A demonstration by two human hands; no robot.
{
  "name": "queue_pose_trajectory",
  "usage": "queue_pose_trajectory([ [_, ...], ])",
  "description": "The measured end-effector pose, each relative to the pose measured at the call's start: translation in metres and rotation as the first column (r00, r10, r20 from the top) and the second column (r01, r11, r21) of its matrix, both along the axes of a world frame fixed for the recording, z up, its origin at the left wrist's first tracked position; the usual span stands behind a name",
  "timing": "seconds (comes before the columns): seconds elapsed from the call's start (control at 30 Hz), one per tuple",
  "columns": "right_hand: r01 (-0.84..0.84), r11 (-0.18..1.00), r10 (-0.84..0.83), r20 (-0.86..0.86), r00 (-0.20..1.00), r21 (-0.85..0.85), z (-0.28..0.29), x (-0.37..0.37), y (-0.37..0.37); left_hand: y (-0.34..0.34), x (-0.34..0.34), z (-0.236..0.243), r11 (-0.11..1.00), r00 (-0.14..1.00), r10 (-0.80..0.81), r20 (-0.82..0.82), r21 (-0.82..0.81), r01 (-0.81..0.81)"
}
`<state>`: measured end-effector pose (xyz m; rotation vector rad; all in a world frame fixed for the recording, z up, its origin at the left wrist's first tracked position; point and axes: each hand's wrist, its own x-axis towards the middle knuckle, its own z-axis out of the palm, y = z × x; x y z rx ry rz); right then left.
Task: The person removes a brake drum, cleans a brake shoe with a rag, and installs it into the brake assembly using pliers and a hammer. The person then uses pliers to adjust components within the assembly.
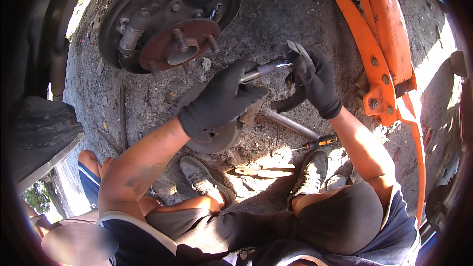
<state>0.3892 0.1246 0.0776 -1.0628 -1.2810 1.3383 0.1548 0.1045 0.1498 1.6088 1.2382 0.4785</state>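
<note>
- Workpiece: a slim metal piece (267, 69) with a ribbed middle is raised above the ground (160, 103), between the two hands, to the right of and nearer than the studded hub (180, 51).
- Support: each hand takes one end, presumably to steady the piece while leaving its middle exposed.
- Left hand (221, 91): gloved, closed around the left end; forearm angled far and to the right, palm side turned partly inward.
- Right hand (318, 76): gloved, fingers bent and bunched on the right end; forearm angled far and to the left, wrist raised. A dark curved part (290, 101) shows beneath; whether this hand also grips it cannot be told.
- Ground items: a round drum-like part (209, 145) below the left hand; a metal tube (295, 125), screwdriver (321, 142) and pliers (263, 171) near the shoes (310, 172), apparently laid within easy reach.
- Right side: an orange jack (382, 59) stands clear of both hands, seemingly leaving working room.
</note>
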Motion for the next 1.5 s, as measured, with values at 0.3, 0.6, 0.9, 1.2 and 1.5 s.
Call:
queue_pose_trajectory([
  [0.3,-0.054,0.998,0.053,-0.062,0.997,-0.025,-0.002,0.028,0.025,0.004,-0.022,0.005,0.778,0.988,0.092,-0.128,0.628,0.009],
  [0.6,-0.066,0.997,0.065,-0.048,0.997,-0.029,0.016,0.021,0.022,0.013,-0.019,0.023,0.590,0.913,0.056,-0.404,0.751,0.296],
  [0.9,-0.078,0.996,0.076,-0.055,0.996,-0.039,0.020,0.054,0.046,0.000,-0.018,-0.010,0.978,0.977,-0.059,-0.207,0.183,0.098],
  [1.2,-0.321,0.947,0.296,0.371,0.880,0.007,-0.009,0.059,0.040,0.007,-0.025,-0.042,0.956,0.982,0.027,-0.186,-0.282,-0.080],
  [1.5,-0.262,0.961,0.179,0.522,0.834,0.088,-0.002,0.075,0.065,0.098,-0.042,-0.159,0.837,0.634,0.180,-0.752,0.456,0.302],
])
